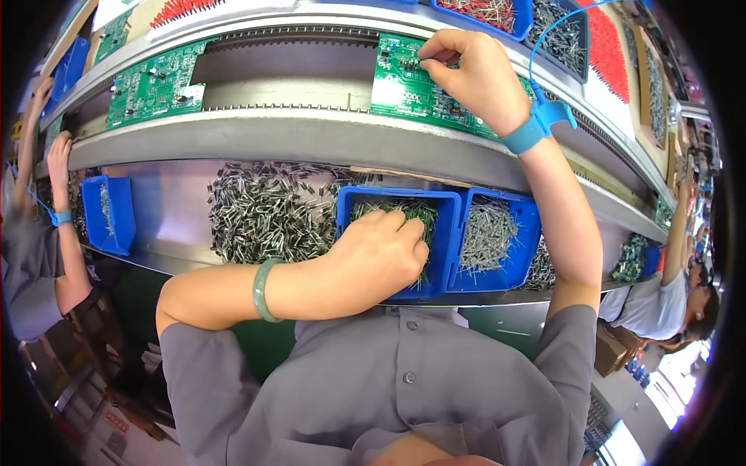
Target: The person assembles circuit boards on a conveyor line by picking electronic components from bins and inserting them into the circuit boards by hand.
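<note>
My right hand (475,78), with a blue wrist strap (536,130), is at a green circuit board (392,85) on the rail line. Its thumb and forefinger are pinched at the small parts on the board; whatever they hold is too small to make out. My left hand (379,252), below a green bangle (264,290), reaches into a blue bin (443,221) of thin-leaded green parts (420,211). Its fingers curl down among them, and the tips are hidden. Right beside it stands another blue bin (528,221) with grey leaded parts (488,233).
A heap of dark leaded capacitors (264,210) lies left of the bins. Another circuit board (155,85) sits farther left on the conveyor rails (287,128). Bins of red parts (486,12) and dark parts (559,39) stand beyond. Co-workers' arms (62,171) are at both sides.
</note>
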`<act>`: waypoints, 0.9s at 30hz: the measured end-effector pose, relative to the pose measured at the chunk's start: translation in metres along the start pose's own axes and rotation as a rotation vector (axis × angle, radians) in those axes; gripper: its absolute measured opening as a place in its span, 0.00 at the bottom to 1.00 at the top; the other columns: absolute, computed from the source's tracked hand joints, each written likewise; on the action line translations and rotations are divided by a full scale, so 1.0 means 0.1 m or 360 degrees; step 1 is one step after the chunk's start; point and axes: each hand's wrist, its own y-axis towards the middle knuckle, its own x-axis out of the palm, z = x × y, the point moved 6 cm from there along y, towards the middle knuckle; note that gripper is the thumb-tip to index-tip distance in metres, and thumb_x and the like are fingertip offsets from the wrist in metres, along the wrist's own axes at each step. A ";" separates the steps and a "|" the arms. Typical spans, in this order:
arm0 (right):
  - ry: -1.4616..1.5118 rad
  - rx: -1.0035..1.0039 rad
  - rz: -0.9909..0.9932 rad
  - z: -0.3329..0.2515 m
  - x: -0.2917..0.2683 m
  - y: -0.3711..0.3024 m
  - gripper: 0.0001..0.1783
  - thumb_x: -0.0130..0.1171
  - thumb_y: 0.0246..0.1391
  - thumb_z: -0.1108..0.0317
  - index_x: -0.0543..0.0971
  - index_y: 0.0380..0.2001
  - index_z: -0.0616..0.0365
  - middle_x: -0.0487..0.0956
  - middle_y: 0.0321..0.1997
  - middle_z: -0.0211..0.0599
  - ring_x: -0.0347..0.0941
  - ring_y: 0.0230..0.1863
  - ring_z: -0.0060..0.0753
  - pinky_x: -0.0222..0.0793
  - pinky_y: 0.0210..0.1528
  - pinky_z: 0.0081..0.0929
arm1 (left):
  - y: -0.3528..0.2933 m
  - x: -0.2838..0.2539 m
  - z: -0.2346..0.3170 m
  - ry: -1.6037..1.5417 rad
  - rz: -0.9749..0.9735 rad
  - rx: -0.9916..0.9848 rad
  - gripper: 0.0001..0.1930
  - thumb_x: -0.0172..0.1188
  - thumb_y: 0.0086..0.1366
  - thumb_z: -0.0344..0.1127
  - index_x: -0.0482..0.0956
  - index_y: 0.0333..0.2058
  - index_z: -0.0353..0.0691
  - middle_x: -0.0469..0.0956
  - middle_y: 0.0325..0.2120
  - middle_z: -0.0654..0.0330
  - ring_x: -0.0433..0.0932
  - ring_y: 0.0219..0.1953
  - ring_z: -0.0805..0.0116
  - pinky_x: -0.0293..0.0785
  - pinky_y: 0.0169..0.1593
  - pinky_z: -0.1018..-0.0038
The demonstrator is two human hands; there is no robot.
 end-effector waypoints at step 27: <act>-0.0293 -0.0327 0.0324 -0.30 -0.13 -0.34 0.11 0.64 0.44 0.72 0.78 0.34 0.60 0.76 0.34 0.43 0.72 0.40 0.47 0.68 0.43 0.36 | 0.10 -0.46 -0.29 -0.0298 0.0376 -0.0076 0.09 0.56 0.49 0.21 0.77 0.31 0.36 0.74 0.31 0.56 0.77 0.31 0.59 0.75 0.34 0.70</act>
